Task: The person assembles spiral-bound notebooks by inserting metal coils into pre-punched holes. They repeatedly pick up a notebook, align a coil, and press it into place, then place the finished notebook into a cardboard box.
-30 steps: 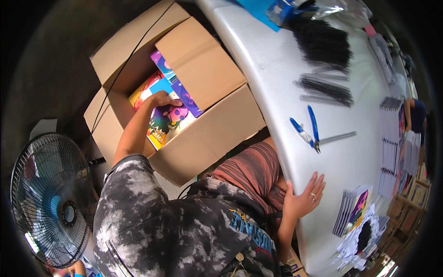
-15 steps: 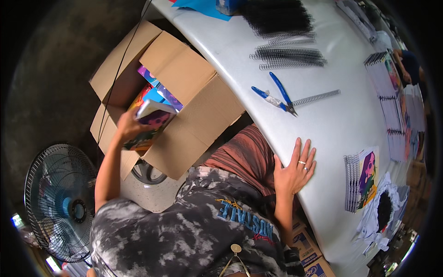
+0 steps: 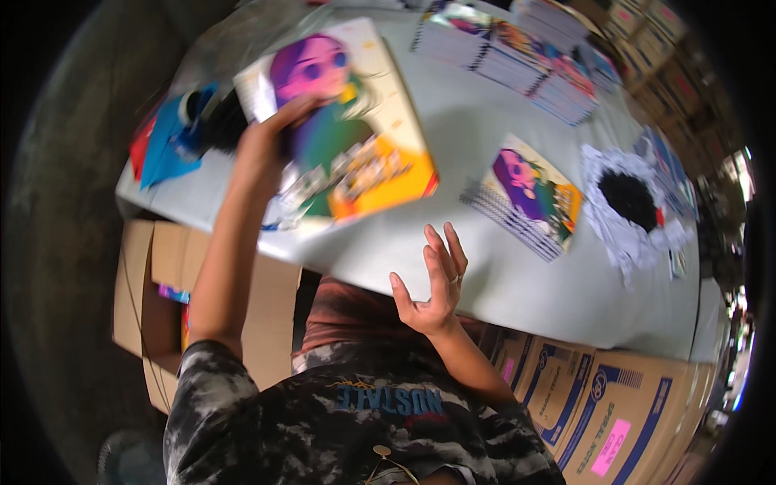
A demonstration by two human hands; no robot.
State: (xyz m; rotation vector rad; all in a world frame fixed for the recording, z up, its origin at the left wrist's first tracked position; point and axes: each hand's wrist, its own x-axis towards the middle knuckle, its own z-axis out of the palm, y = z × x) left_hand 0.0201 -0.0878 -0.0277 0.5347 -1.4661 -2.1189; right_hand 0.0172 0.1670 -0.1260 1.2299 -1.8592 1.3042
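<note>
My left hand (image 3: 273,139) grips a notebook (image 3: 368,158) at its left side and holds it raised over the table (image 3: 485,287). Its cover has a purple-haired figure on white, green and orange; motion blurs it, and no coil shows on it. Over the table's near edge, my right hand (image 3: 436,293) is open with its fingers apart and nothing in it. Spiral notebooks (image 3: 540,190) with the same cover lie to its right, their coils along the lower left side. Part of the black coils (image 3: 220,125) shows behind my left forearm; the rest is hidden.
An open carton (image 3: 271,315) with colourful items stands below the table at left. Closed cartons (image 3: 622,404) stand at lower right. Stacked spiral notebooks (image 3: 509,61) line the far side. A white cloth bundle (image 3: 602,174) holds black bits (image 3: 629,200); blue sheets (image 3: 170,145) lie far left.
My left hand has brought the notebook up out of the carton and over the table. My right hand has lifted off the tabletop. The view has swung to the right.
</note>
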